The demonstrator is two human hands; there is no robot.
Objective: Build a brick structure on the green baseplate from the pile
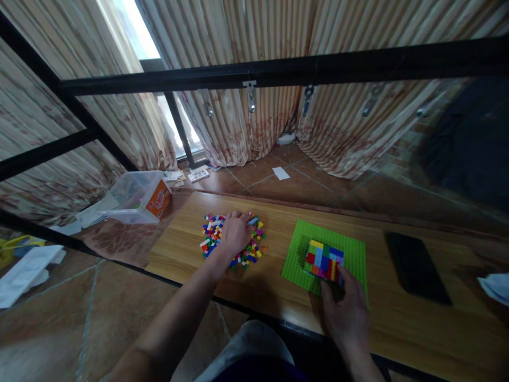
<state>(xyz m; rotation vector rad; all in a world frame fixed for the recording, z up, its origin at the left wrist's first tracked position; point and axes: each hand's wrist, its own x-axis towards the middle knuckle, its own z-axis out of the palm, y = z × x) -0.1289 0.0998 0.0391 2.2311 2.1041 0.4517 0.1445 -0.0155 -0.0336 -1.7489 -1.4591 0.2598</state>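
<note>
My left hand reaches into a pile of small loose toy bricks of many colours. Its fingers are bent down among them, and whatever lies under the fingertips is hidden. On the right, a green studded baseplate lies on the wooden table. A block of joined toy bricks, in yellow, blue, red, green and white, sits over the middle of the baseplate. My right hand grips this block at its near right corner, with the thumb at the near side and the fingers along the right side.
A dark flat phone-like object lies right of the baseplate on the table. A clear plastic box with an orange label stands beyond the table's left end. A black metal bar with hanging clips crosses in front of curtains.
</note>
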